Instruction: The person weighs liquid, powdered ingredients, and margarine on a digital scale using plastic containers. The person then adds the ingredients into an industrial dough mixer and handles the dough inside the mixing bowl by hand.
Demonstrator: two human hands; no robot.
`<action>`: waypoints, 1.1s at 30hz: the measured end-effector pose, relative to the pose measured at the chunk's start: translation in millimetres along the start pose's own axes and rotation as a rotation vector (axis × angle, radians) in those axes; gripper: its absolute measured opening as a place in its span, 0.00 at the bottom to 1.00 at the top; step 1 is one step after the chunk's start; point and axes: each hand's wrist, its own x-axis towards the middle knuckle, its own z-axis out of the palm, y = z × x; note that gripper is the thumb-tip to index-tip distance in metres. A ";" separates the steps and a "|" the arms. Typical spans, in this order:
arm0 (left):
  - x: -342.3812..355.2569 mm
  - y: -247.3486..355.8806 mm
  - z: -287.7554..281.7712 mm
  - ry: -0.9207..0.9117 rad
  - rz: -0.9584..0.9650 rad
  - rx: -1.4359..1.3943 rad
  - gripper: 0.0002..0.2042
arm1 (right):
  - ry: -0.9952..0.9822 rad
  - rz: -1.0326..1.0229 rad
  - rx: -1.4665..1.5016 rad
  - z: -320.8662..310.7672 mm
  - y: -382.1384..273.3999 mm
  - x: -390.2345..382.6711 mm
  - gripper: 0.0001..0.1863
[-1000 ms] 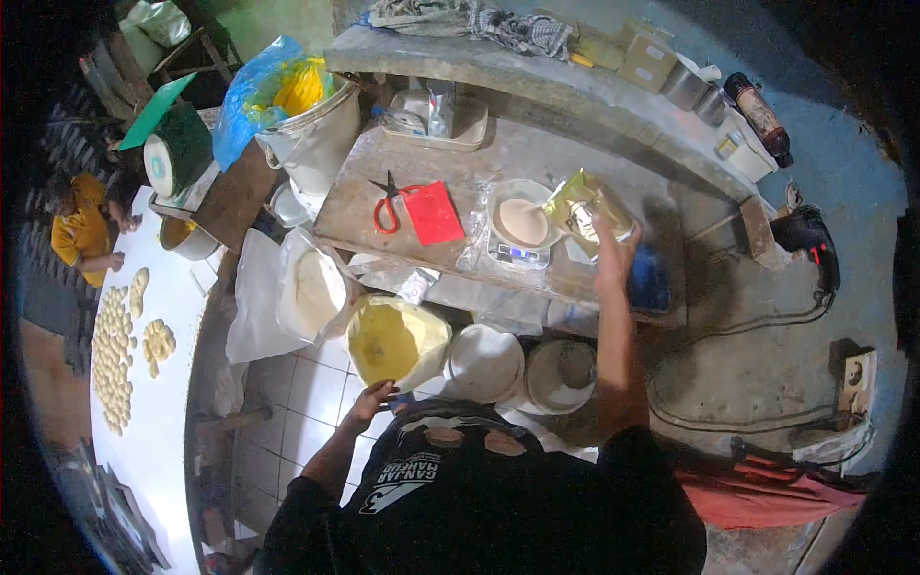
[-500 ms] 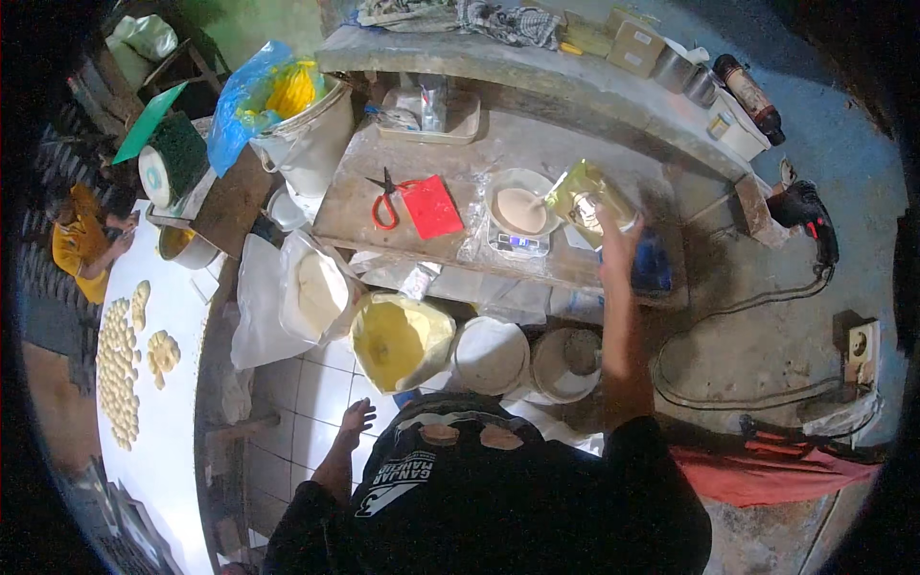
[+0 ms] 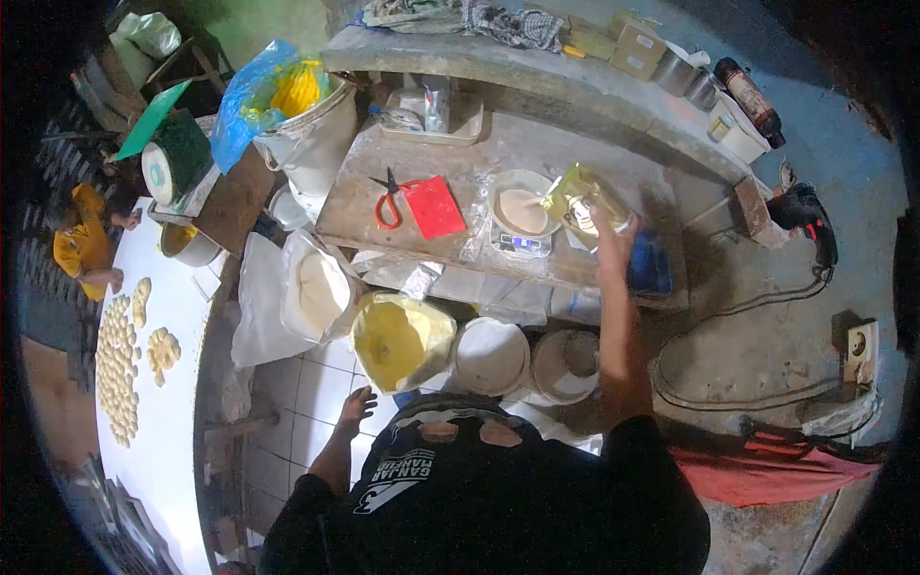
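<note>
My right hand (image 3: pixel 614 241) grips an opened gold foil pouch (image 3: pixel 599 192), tilted with its mouth at the rim of a shallow bowl of pale beige powder (image 3: pixel 520 206). The bowl rests on a digital scale (image 3: pixel 520 244) on the worn worktable (image 3: pixel 359 153). Left of the scale lie a red packet (image 3: pixel 434 207) and red-handled scissors (image 3: pixel 388 211). My left hand (image 3: pixel 358 406) hangs empty, fingers apart and slightly curled, just below a yellow-lined bucket of yellow contents (image 3: pixel 393 340).
A bucket with blue liner (image 3: pixel 311 129), a green scale (image 3: pixel 175 158), lined tub (image 3: pixel 316 287) and lidded buckets (image 3: pixel 489 355) surround the worktable. At left, a person in yellow (image 3: pixel 81 240) works at a white table (image 3: pixel 187 402) with dough pieces. A power drill (image 3: pixel 805 220) and cable lie right.
My left hand has let go of the yellow-lined bucket's rim and moved slightly down and left. My right hand still holds the pouch at the bowl. The co-worker's hands have shifted.
</note>
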 end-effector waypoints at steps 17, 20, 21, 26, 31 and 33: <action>-7.3 -10.4 -2.2 0.005 -0.014 -0.010 0.35 | -0.005 0.012 0.094 -2.9 10.0 10.5 0.47; -3.9 -7.1 -0.7 -0.015 0.008 0.000 0.35 | -0.020 0.000 0.097 -3.9 14.7 12.4 0.47; -2.0 -5.7 -0.5 -0.007 0.009 0.005 0.35 | -0.011 0.010 0.117 -4.3 16.0 13.3 0.46; 1.5 -7.3 2.9 -0.004 -0.008 0.003 0.34 | -0.032 -0.019 0.102 -3.4 11.7 9.3 0.47; -0.8 -7.1 8.8 -0.013 -0.029 0.008 0.34 | -0.006 -0.032 0.022 -3.9 9.2 9.1 0.50; 1.0 -1.7 11.2 -0.019 -0.024 0.010 0.34 | 0.001 -0.018 0.080 -9.1 15.1 15.3 0.50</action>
